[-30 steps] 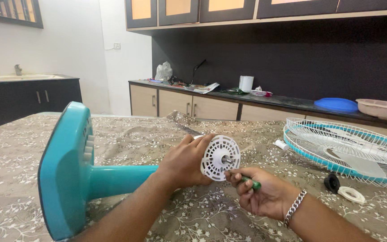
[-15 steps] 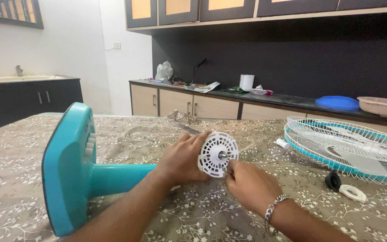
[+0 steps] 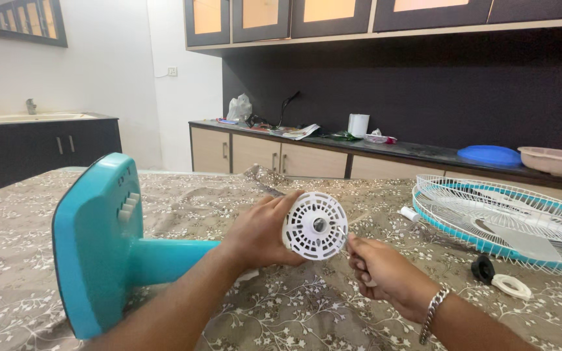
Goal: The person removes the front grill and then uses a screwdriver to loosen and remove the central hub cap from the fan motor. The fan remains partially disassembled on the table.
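While left hand [image 3: 265, 233] grips fan motor [image 3: 315, 226], right hand [image 3: 380, 270] fisted beside.

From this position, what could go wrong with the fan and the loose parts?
1. The left hand alone steadies the white motor cover; the teal fan stand lies sideways and might roll.
2. The black nut and white ring lie loose on the patterned cloth and might get lost.
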